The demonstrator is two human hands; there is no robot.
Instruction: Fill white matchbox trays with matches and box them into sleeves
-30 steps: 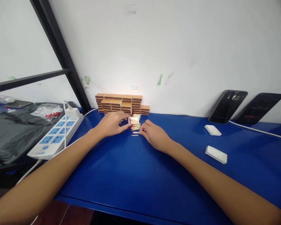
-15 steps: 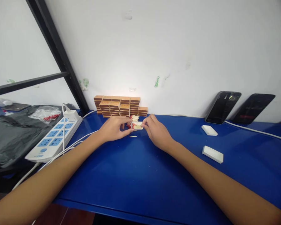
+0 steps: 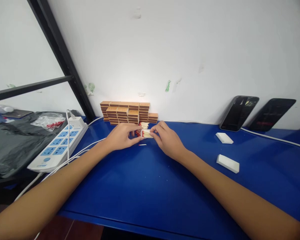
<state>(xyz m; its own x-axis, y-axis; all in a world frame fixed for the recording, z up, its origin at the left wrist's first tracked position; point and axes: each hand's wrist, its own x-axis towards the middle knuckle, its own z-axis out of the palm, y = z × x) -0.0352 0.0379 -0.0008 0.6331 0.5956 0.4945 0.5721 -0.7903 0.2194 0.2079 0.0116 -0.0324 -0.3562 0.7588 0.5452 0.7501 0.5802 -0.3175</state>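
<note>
A small white matchbox tray [image 3: 142,131] lies between my hands, with red-headed matches [image 3: 147,134] in it, heads toward the left. My left hand [image 3: 122,136] is closed on the tray's left end, thumb in front and fingers behind. At the right end, my right hand [image 3: 166,138] pinches with thumb and forefinger at the pale ends of the matches; its fingers partly hide that end. More loose matches [image 3: 144,125] lie in a heap just behind the tray. A single match [image 3: 142,144] rests on the blue table [image 3: 150,186] in front.
Stacked matchboxes [image 3: 133,113] stand against the wall behind my hands. Two white empty trays [image 3: 228,163] lie at right, before two dark phones [image 3: 239,113] leaning on the wall. A white power strip [image 3: 60,145] with cables and a dark bag [image 3: 17,146] occupy the left.
The matches between my hands now sit lower inside the tray, and its white rim shows more clearly. Both hands stay almost in place.
</note>
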